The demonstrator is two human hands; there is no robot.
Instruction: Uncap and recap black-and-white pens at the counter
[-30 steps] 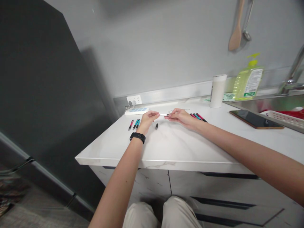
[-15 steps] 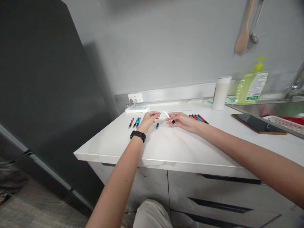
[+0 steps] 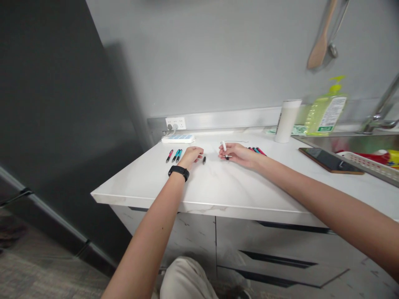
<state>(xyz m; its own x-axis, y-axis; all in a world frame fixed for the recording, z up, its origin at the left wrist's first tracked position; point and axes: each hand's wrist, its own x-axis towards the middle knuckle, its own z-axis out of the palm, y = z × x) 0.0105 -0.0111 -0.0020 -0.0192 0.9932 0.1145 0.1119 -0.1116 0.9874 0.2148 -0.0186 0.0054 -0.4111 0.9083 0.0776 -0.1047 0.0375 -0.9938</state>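
Right hand gripped a white pen near the counter's back edge; left hand rested curled beside a small black cap, three pens lay toward the left edge.

Glossy marble-look countertop, wooden spatula

Both arms outstretched; left hand curled, right hand pinching.
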